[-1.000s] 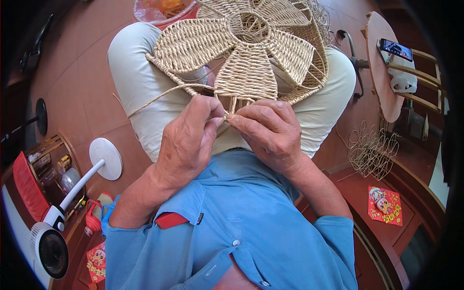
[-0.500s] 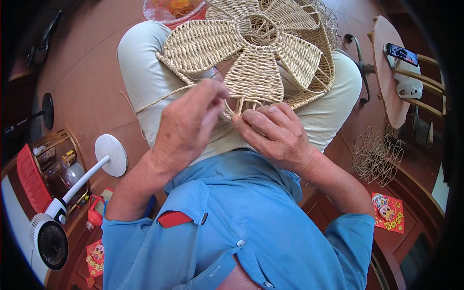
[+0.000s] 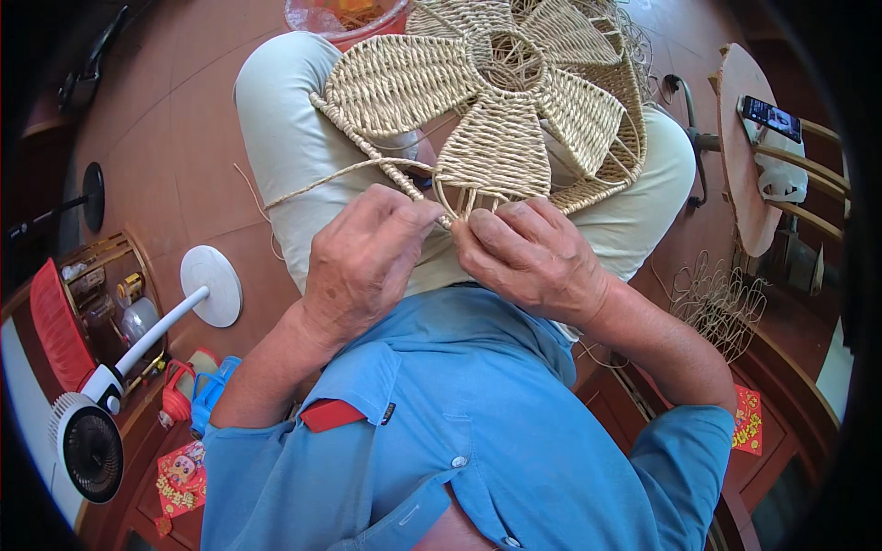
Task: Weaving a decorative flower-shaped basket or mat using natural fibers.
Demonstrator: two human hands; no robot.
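A straw-coloured woven basket piece, with petal-shaped panels around a round centre, rests across my lap. Its cord-wrapped rim curves toward me. My right hand pinches the near rim below the closest petal, where several bare strands join petal and rim. Just beside it, my left hand is closed, thumb and fingers together against the rim; whatever lies between those fingertips is hidden. A loose straw cord crosses my left thigh and passes over the rim to the petal's left edge.
Beyond my left knee stands a red tub. A white fan and a crate of small items are at left. At right are a round wooden board bearing a phone, and coiled cord on the floor.
My left hand has come down from above the rim to its near edge, fingers closer to my right hand. My right hand keeps its pinch. The whole view has shifted slightly.
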